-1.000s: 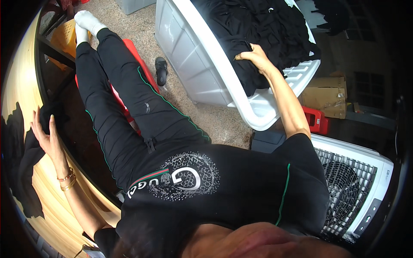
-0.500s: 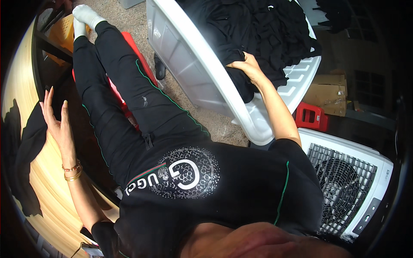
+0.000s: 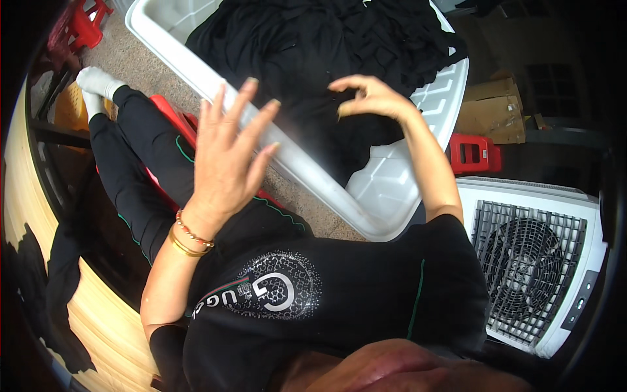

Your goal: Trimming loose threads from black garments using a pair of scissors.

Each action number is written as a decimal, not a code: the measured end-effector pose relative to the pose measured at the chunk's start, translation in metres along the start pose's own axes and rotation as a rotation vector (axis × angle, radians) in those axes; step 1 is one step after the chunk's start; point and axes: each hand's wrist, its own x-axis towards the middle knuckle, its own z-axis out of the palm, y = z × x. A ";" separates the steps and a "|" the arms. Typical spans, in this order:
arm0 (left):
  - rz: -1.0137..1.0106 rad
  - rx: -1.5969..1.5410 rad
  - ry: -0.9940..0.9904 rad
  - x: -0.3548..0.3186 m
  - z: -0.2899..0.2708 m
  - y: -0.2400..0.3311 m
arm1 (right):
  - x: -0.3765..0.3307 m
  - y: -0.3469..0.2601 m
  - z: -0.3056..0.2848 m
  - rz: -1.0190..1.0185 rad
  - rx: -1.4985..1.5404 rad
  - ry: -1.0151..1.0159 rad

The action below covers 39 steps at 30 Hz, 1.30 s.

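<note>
A pile of black cloth fills much of a large white plastic tub. My right hand hangs over the pile, thumb and fingers apart in a loose curve with nothing between them. In front of the tub's near rim my left hand is raised, fingers spread and holding nothing; bracelets circle that wrist. More black cloth lies over the pale wooden table at my left.
A white air cooler with a dark grille stands at my right. Behind it are a red stool and a cardboard box. Another red stool stands far left. My outstretched legs lie between table and tub.
My left hand has moved from beside the table rightward to the tub's rim. My right hand has let go of the black cloth and opened. The view has shifted.
</note>
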 end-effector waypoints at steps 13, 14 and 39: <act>-0.004 0.015 -0.027 0.004 0.057 -0.004 | 0.095 0.141 -0.145 0.579 -0.618 0.896; -0.004 0.013 -0.020 0.003 0.056 -0.005 | 0.103 0.145 -0.148 0.639 -0.602 0.848; 0.037 0.021 -0.008 0.003 0.058 -0.008 | 0.090 0.224 -0.146 0.761 -0.629 0.663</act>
